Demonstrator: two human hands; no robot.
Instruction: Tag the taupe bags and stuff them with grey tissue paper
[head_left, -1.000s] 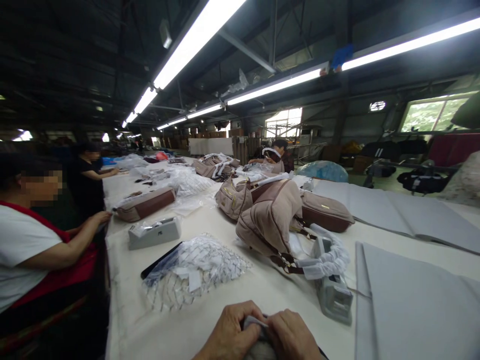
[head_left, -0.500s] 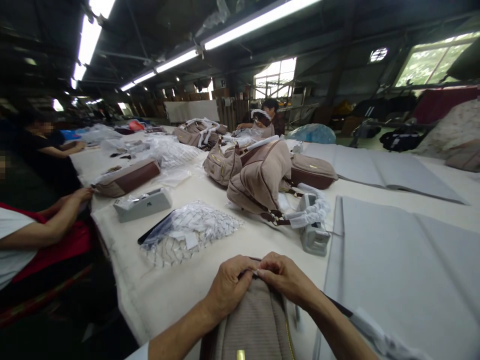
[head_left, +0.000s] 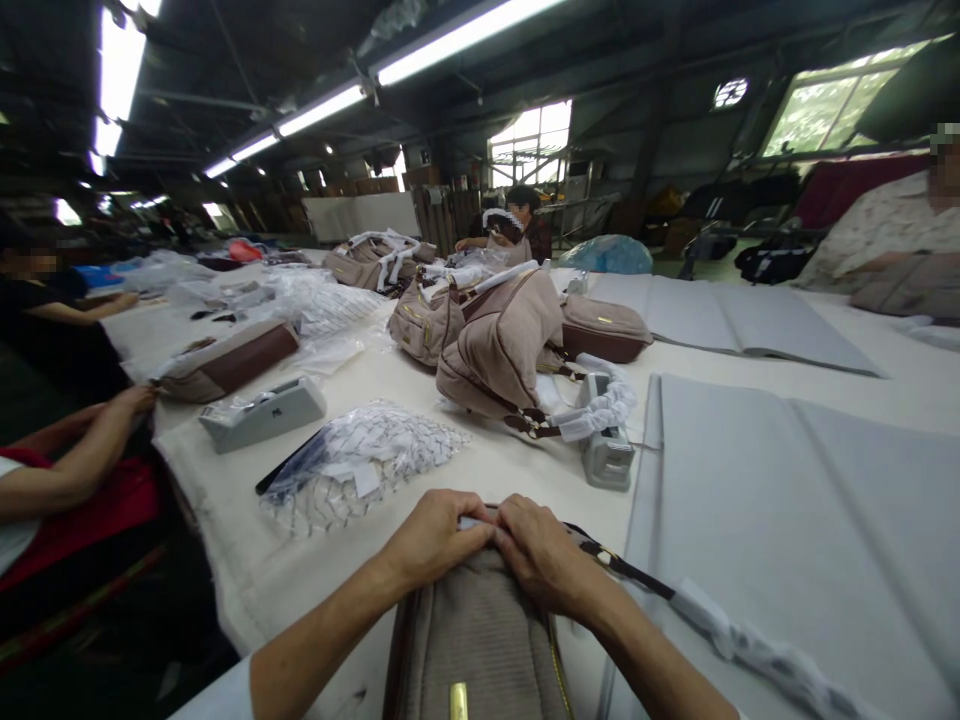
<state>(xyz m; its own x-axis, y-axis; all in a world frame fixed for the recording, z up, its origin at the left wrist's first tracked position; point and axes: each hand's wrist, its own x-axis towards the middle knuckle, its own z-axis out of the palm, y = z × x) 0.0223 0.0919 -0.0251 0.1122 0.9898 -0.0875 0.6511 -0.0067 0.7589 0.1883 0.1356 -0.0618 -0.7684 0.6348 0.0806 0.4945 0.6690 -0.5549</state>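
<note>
A taupe corduroy-like bag with dark brown side panels and a gold zip lies in front of me, its far end under both hands. My left hand is closed on that end, thumb and fingers pinching the edge, with a small whitish bit showing beneath the fingers. Against it, my right hand has its fingers curled over the same edge, the fingertips partly hidden. A strap wrapped in white paper runs from the bag off to the right.
Ahead stand more taupe bags and a grey tape dispenser. Another dispenser and a clear plastic bag of white tags lie to the left. Grey sheets cover the table's right. Co-workers sit left, right and at the back.
The view has turned slightly right, so the scene sits further left. My right hand's fingers have gone from a raised pinch to curling down over the bag's end beside my left.
</note>
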